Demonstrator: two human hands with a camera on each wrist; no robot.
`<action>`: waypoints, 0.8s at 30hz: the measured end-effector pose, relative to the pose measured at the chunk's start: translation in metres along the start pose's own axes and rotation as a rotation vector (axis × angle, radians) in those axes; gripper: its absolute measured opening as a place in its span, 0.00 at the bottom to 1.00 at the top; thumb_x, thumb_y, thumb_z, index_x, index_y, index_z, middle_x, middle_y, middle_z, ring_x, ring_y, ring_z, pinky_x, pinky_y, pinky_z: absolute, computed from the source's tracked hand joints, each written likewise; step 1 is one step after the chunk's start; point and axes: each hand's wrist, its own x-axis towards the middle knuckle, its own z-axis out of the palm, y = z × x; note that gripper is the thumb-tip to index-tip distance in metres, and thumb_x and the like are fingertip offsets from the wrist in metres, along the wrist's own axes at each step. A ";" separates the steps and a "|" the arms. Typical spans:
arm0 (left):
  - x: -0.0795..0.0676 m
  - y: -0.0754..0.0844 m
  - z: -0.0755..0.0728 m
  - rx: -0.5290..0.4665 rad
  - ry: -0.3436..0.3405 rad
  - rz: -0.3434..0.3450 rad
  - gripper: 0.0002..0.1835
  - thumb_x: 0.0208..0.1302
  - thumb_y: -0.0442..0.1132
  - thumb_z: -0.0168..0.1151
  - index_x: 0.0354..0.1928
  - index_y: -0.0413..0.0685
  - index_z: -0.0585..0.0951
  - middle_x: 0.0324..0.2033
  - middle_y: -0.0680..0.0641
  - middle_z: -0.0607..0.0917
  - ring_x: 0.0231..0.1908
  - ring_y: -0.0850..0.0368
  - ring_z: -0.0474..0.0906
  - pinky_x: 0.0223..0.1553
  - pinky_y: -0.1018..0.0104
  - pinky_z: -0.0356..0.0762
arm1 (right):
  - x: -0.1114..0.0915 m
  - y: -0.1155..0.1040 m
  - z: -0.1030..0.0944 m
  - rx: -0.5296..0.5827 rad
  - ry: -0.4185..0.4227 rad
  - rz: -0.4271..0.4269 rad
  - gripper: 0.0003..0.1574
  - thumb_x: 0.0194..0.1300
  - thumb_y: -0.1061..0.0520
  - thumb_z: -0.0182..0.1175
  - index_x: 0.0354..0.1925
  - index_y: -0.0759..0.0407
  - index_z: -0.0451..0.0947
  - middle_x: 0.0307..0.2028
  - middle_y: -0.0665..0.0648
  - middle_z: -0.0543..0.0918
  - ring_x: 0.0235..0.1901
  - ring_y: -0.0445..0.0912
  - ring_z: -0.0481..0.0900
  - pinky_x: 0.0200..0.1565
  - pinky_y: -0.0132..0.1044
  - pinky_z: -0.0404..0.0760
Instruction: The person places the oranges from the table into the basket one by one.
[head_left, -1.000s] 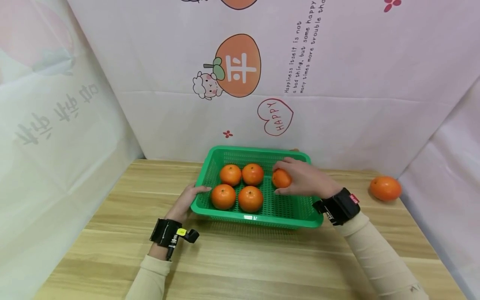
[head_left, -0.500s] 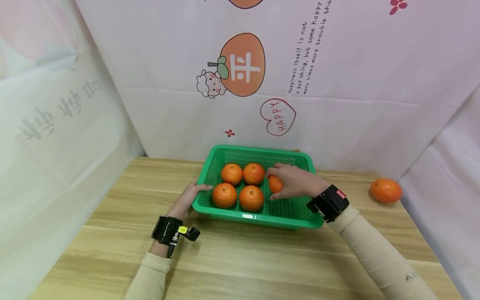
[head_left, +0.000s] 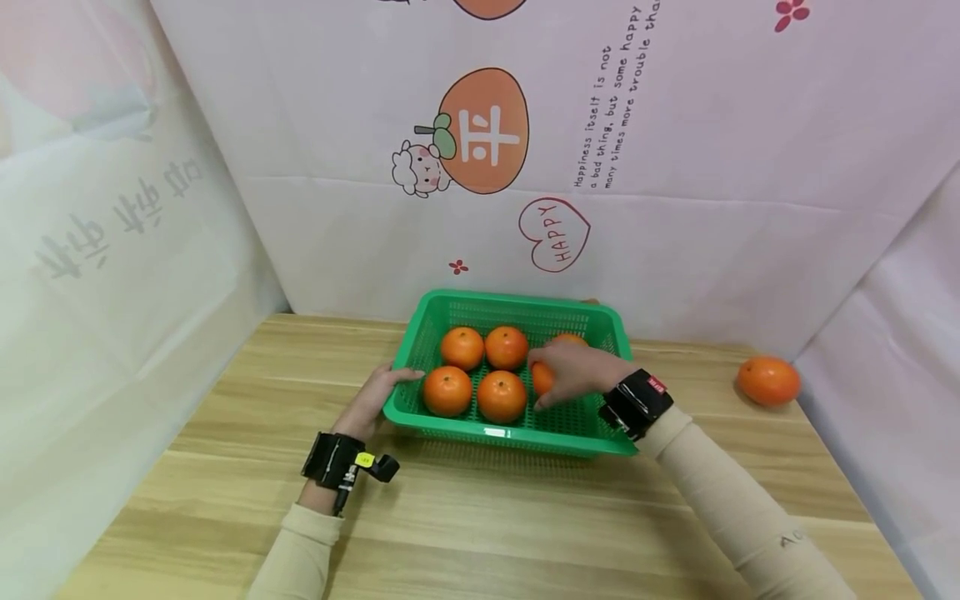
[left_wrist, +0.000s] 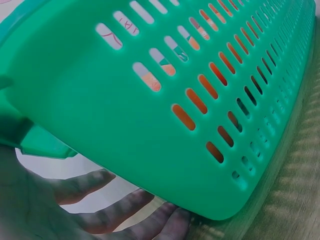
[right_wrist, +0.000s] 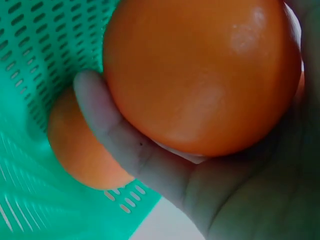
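Observation:
My left hand [head_left: 367, 404] grips the left end of a green plastic basket [head_left: 450, 425], thumb over the rim. In the left wrist view, its fingers [left_wrist: 112, 212] lie along the basket's outer wall near the bottom. Inside the basket, my right hand [head_left: 581, 369] holds an orange [right_wrist: 195, 75] low down, the thumb [right_wrist: 145, 155] curled beneath it in the right wrist view. Left of that hand sit several more oranges [head_left: 502, 397] in two rows. Behind the hand another orange [head_left: 570, 339] shows, mostly hidden.
One more orange [head_left: 768, 381] lies on the wooden table [head_left: 480, 525], right of the basket. A white printed cloth [head_left: 337, 250] hangs close behind the basket, and plain-looking cloth [head_left: 892, 358] borders the right side.
My right hand has moved left and toward me inside the basket with its orange, beside the front row. The orange behind it has come into sight. My left hand stays put.

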 end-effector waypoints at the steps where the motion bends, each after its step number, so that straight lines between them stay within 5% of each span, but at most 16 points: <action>1: 0.000 0.000 0.000 0.002 0.000 0.002 0.38 0.75 0.47 0.54 0.83 0.48 0.57 0.75 0.35 0.71 0.64 0.47 0.77 0.58 0.56 0.83 | 0.001 0.000 0.001 0.000 -0.015 0.008 0.39 0.57 0.43 0.78 0.61 0.58 0.79 0.47 0.55 0.84 0.40 0.46 0.76 0.39 0.38 0.76; 10: 0.000 0.001 0.001 0.022 0.007 0.003 0.39 0.75 0.48 0.55 0.83 0.47 0.56 0.74 0.34 0.71 0.64 0.48 0.78 0.59 0.56 0.84 | 0.003 -0.002 0.011 0.010 -0.130 0.087 0.45 0.57 0.41 0.79 0.66 0.56 0.77 0.56 0.54 0.85 0.47 0.45 0.79 0.54 0.47 0.82; 24: 0.000 -0.001 0.001 0.003 0.021 -0.001 0.38 0.74 0.48 0.56 0.82 0.49 0.59 0.73 0.35 0.74 0.60 0.50 0.81 0.57 0.55 0.85 | 0.000 0.004 0.018 0.023 -0.179 0.178 0.48 0.51 0.41 0.82 0.66 0.53 0.77 0.59 0.52 0.83 0.54 0.48 0.78 0.61 0.55 0.81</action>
